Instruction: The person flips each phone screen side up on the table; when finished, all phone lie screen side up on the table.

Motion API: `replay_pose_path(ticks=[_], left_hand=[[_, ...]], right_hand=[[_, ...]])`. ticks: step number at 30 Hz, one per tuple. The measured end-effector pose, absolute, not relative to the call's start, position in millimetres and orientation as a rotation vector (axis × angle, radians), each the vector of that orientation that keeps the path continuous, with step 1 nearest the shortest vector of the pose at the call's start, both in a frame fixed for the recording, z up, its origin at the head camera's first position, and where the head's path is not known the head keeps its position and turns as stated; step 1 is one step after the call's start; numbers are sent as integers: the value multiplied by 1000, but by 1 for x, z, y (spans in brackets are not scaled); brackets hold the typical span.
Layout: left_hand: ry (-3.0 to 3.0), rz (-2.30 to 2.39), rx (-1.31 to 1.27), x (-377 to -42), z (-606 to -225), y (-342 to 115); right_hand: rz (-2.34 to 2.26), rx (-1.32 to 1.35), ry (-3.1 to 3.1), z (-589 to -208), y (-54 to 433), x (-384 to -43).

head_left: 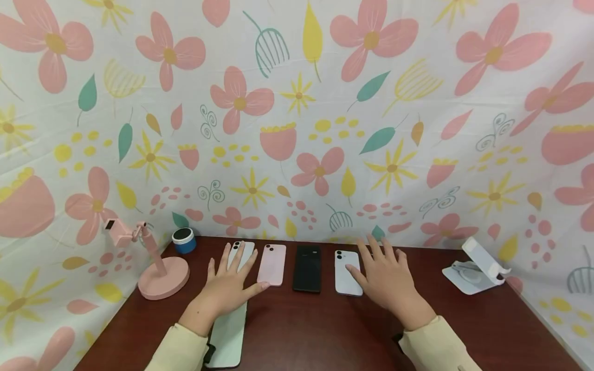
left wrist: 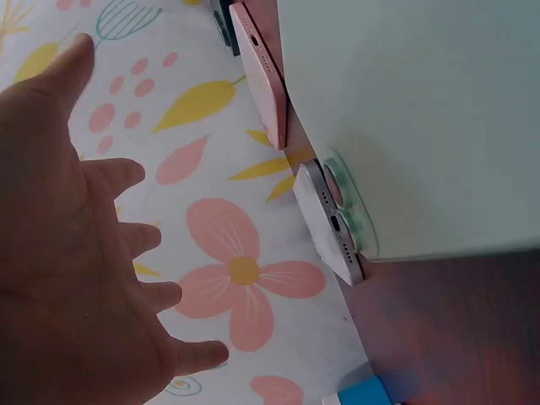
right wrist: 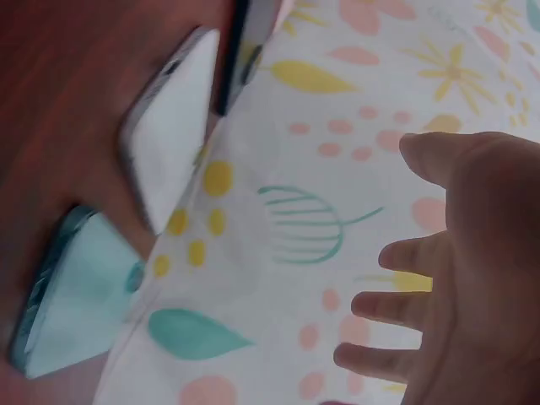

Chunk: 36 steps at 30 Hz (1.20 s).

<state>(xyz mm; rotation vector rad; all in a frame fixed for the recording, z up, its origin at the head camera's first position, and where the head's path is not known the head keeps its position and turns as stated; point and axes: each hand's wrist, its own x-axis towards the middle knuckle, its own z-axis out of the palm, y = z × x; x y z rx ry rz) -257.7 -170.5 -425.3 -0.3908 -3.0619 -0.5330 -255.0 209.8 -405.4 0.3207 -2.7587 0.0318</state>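
Observation:
My left hand [head_left: 227, 288] is held out palm down, fingers spread, overlapping a white phone [head_left: 248, 250] at the back. A pale green phone [head_left: 228, 335], partly hidden by that hand and sleeve, lies nearer me; its camera lenses [left wrist: 344, 198] show in the left wrist view. A pink phone [head_left: 272, 264] and a black phone [head_left: 307, 268] lie between the hands. My right hand [head_left: 389, 281] is also spread, its thumb overlapping a white phone [head_left: 344, 281]. The right wrist view shows a teal phone [right wrist: 84, 291] beside that one, hidden in the head view. Neither hand holds anything.
On the left of the dark red table [head_left: 315, 335] stands a pink phone stand [head_left: 162, 278]. Behind it is a blue jar [head_left: 185, 243] with a dark top. A white folding stand [head_left: 475, 270] sits at the right. A flowered cloth [head_left: 297, 118] hangs behind.

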Motion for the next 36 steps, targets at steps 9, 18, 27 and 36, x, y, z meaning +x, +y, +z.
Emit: replay_pose_path(ticks=[9,18,27,36], left_hand=[[-3111,-608,-322,-266,-428,-183],[-3131,-638,-283,-272,-430,-191],[-3143,-711,-289,-286,-430,-195],[-3151,-762,-200,-306,-434,-215]], right_hand=[[451,553,-2874,-392,159,-285],[1208,713,-2935,-409,74,-356],[1405,705,-3001,-419,2,-400],[1449,685,-3030,-423,-26,-410]])
